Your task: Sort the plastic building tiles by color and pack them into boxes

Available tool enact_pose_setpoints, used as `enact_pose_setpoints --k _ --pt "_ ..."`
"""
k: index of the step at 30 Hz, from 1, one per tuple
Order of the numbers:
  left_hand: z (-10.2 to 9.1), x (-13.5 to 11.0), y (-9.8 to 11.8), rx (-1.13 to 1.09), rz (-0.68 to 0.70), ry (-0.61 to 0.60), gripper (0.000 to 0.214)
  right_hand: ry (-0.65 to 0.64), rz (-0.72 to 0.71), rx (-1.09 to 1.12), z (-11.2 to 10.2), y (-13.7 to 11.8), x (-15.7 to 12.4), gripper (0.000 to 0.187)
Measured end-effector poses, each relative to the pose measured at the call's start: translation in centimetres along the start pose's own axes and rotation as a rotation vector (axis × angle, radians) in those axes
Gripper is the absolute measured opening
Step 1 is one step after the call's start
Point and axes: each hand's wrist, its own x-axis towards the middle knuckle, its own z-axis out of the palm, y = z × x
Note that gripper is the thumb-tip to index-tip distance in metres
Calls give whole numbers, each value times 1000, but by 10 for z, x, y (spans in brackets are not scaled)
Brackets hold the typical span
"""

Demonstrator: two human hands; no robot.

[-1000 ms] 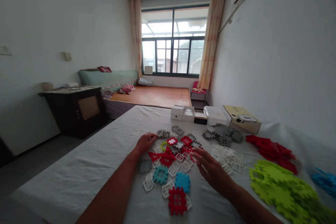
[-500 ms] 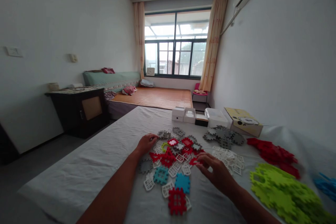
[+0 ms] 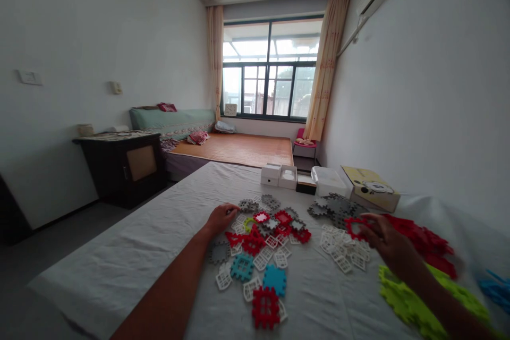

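Observation:
My right hand (image 3: 380, 236) pinches a red toothed plastic building piece (image 3: 349, 227) with an opening in its middle. It holds the piece above the right side of the table, between the white window-lattice pieces (image 3: 338, 244) and the red pile (image 3: 422, 239). My left hand (image 3: 222, 218) rests at the left edge of the mixed pile, fingers curled together beside some grey toothed pieces (image 3: 248, 205); whether anything is inside them is hidden. Between the hands lie more red pieces (image 3: 253, 243), a teal piece (image 3: 241, 266), a blue piece (image 3: 274, 279) and a red window piece (image 3: 265, 307).
A grey pile (image 3: 337, 210), a lime-green pile (image 3: 430, 303) and blue pieces (image 3: 496, 289) lie to the right. Small white boxes (image 3: 271, 174), a clear plastic container (image 3: 329, 181) and a yellow carton (image 3: 370, 187) line the far edge of the cloth-covered table (image 3: 159, 255).
My right hand has moved right from the mixed pile, taking a red piece with it to beside the red pile. My left hand stays in about the same place.

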Motion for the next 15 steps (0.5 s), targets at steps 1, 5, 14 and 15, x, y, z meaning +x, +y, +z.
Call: enact_pose_setpoints --k 1,5,14,15 --pt "0 0 0 -2 -1 -1 31 100 46 -26 -17 26 10 46" --pt "0 3 -2 -3 -7 -10 34 366 300 -261 -78 125 39 44" --pt "-3 9 -6 -25 -28 -45 41 302 453 -445 -98 197 46 43" --pt "-3 9 -6 -24 -29 -48 41 288 438 -468 -95 196 46 44"
